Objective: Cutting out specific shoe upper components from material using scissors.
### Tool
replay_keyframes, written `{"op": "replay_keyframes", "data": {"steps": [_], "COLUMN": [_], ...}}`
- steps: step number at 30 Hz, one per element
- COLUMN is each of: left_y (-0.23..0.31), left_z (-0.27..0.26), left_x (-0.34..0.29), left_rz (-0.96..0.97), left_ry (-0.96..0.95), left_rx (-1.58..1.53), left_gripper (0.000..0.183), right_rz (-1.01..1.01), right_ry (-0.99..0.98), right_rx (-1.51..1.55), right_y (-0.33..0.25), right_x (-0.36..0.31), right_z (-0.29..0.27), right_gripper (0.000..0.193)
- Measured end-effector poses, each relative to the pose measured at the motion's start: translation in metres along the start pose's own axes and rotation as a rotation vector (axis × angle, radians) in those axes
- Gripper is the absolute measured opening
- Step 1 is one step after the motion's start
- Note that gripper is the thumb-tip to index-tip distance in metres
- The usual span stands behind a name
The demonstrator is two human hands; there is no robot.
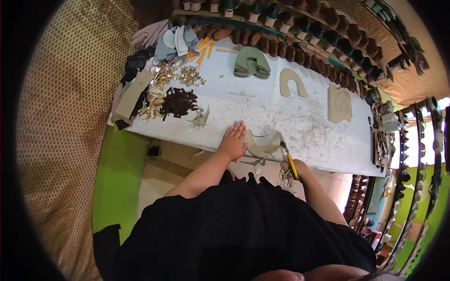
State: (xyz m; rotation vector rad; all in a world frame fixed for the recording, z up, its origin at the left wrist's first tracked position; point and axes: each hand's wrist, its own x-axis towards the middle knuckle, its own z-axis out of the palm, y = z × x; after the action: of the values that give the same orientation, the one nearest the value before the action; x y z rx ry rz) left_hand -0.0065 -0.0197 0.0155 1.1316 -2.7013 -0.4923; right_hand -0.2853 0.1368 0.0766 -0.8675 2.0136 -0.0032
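Beige curved piece (261,150) lies beside left hand (233,142), right of its fingers (241,128)

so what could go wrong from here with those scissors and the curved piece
The scissors in the right hand are at the right end of the curved piece, so a slip might nick it. That piece lies by the near edge of the table, so it could slide off if the left hand, at its other end, lifts.
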Motion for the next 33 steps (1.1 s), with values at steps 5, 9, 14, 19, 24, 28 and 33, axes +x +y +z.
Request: {"op": "replay_keyframes", "data": {"steps": [5, 9, 14, 19, 24, 28, 33], "left_y": [-0.001, -0.002, -0.001, 0.004, 0.009, 0.003, 0.015], "left_z": [0.001, 0.005, 0.002, -0.003, -0.002, -0.007, -0.022], "left_x": [0.0, 0.0, 0.007, 0.015, 0.021, 0.017, 0.039], "left_rz": [0.005, 0.02, 0.016, -0.067, -0.103, -0.016, 0.025], "left_ry": [-0.085, -0.068, -0.061, -0.083, -0.062, 0.0, 0.042], "left_rx": [0.051, 0.077, 0.008, -0.018, 0.049, -0.054, -0.123], "left_gripper": [0.076, 0.077, 0.077, 0.075, 0.073, 0.053, 0.024], "right_rz": [0.181, 0.273, -0.065, -0.261, -0.493, -0.179, -0.292], "right_ry": [0.241, 0.299, 0.477, 0.015, -0.201, -0.314, -0.123], "right_rx": [0.118, 0.554, 0.071, 0.193, -0.054, 0.254, 0.033], "right_y": [0.083, 0.149, 0.127, 0.045, 0.019, -0.022, -0.002], "right_x": [0.021, 0.016, -0.027, -0.053, 0.026, 0.013, 0.043], "right_z": [-0.036, -0.081, -0.071, -0.011, 0.051, 0.053, 0.077], "right_gripper": [0.097, 0.081, 0.067, 0.072, 0.081, 0.067, 0.076]}}
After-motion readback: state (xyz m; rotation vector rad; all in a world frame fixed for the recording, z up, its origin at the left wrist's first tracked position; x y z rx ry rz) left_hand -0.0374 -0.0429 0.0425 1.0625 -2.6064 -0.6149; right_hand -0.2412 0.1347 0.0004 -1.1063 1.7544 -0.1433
